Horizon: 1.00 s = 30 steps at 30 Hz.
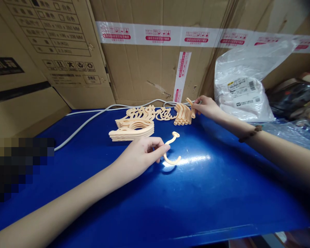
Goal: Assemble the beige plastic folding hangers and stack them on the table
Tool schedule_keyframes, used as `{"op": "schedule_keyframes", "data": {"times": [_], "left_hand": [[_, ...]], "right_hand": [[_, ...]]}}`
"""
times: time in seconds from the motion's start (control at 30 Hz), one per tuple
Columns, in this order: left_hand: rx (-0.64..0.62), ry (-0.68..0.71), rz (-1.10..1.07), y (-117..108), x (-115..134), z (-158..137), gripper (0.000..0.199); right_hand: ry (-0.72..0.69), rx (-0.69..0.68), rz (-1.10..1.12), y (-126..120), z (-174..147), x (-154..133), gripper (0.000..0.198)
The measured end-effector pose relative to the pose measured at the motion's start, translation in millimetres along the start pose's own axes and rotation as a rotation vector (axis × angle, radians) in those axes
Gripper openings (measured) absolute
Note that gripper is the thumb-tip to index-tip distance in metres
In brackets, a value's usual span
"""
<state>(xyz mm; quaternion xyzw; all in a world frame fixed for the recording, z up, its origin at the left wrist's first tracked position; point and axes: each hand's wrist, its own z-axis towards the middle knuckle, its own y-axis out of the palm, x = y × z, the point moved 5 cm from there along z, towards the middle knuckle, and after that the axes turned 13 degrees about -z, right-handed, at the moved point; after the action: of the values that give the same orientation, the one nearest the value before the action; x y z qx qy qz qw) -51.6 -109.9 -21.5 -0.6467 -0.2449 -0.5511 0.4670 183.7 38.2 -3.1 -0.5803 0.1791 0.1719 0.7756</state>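
Between the thumb and fingers of my left hand [147,151] is a beige plastic hook [173,162], held above the blue table, its flat eyelet end pointing up and away. My right hand [205,106] reaches to the back and pinches a curved beige plastic piece [190,102] at the right end of a row of similar curved pieces [182,113]. Left of that row lie several loose beige hooks [163,113]. Nearer to my left hand is a stack of larger beige curved arms [133,131], and more curved beige parts [142,112] lie behind it.
Cardboard boxes [144,69] stand along the back and left of the blue table [196,199]. A white cable [85,125] runs behind the parts. A white plastic bag with a label [244,89] sits at the back right, beside clear plastic wrapping [291,132].
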Motion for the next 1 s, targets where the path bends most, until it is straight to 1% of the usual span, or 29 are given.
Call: {"op": "schedule_keyframes", "data": {"times": [0.07, 0.13, 0.23, 0.3, 0.4, 0.53, 0.63, 0.7, 0.73, 0.77, 0.8, 0.9, 0.93, 1.0], "left_hand": [[0.022, 0.032, -0.012, -1, 4, -1, 0.038], [0.065, 0.077, -0.028, -4, 8, -2, 0.037], [0.166, 0.151, -0.036, -11, 14, -3, 0.036], [0.227, 0.169, -0.025, -16, 17, -4, 0.037], [0.282, 0.155, -0.005, -19, 18, -4, 0.040], [0.316, 0.140, 0.012, -19, 17, -5, 0.039], [0.327, 0.129, 0.006, -19, 16, -5, 0.039], [0.317, 0.126, -0.001, -18, 16, -5, 0.040], [0.307, 0.127, -0.004, -18, 16, -5, 0.041], [0.295, 0.129, -0.005, -18, 16, -5, 0.041], [0.281, 0.131, -0.007, -17, 16, -5, 0.041], [0.212, 0.134, -0.014, -14, 15, -4, 0.041], [0.186, 0.130, -0.018, -12, 15, -3, 0.041], [0.141, 0.114, -0.028, -9, 13, -3, 0.042]], "right_hand": [[-0.032, -0.005, 0.027, -9, -14, -7, 0.013], [-0.142, -0.042, 0.090, -16, -32, -17, 0.012], [-0.285, -0.216, 0.136, -12, -64, -31, 0.014], [-0.340, -0.329, 0.161, -5, -84, -38, 0.015], [-0.359, -0.467, 0.103, 8, -106, -45, 0.017], [-0.365, -0.514, 0.057, 16, -122, -53, 0.013], [-0.366, -0.596, 0.140, 19, -134, -61, 0.012], [-0.381, -0.657, 0.188, 20, -141, -68, 0.016], [-0.400, -0.642, 0.183, 18, -143, -71, 0.018], [-0.432, -0.575, 0.152, 13, -142, -74, 0.019], [-0.472, -0.458, 0.102, 6, -139, -78, 0.020], [-0.634, -0.028, -0.127, -17, -133, -87, 0.016], [-0.700, 0.069, -0.213, -22, -133, -90, 0.019], [-0.843, 0.158, -0.372, -22, -135, -95, 0.023]]}}
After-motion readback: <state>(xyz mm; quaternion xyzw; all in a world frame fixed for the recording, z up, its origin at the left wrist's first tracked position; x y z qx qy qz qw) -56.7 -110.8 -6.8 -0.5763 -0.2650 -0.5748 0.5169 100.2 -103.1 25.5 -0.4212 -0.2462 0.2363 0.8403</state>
